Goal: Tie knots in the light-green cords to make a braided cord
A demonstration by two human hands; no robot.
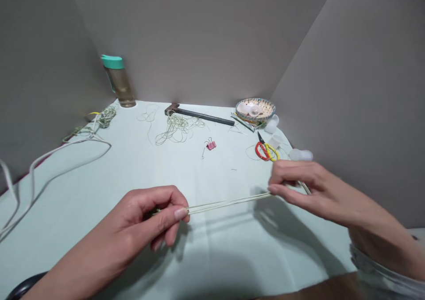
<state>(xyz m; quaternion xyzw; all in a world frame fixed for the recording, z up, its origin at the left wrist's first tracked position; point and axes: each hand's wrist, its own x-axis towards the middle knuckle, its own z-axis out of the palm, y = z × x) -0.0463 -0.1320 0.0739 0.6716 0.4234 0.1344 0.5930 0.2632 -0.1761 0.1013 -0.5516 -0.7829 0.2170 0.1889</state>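
A pale green cord (229, 202), running as a few close strands, is stretched between my two hands above the table. My left hand (149, 222) pinches its left end between thumb and forefinger. On the other side my right hand (307, 187) is closed on the right end, slightly higher up. A thin light-coloured piece also shows under the right fingers, but its kind is unclear. Beyond the cord lies a pink binder clip (211, 145) with a small pin-like piece (203, 153) beside it. Scissors (265, 150) with red and yellow handles rest just past my right hand.
A hammer (202, 115) lies at the back by a loose tangle of cord (177, 127). Back right is a woven basket (272, 109) with small white cups near it. A bottle (121, 85) with a teal lid stands back left. White cables (33, 176) cross the left side.
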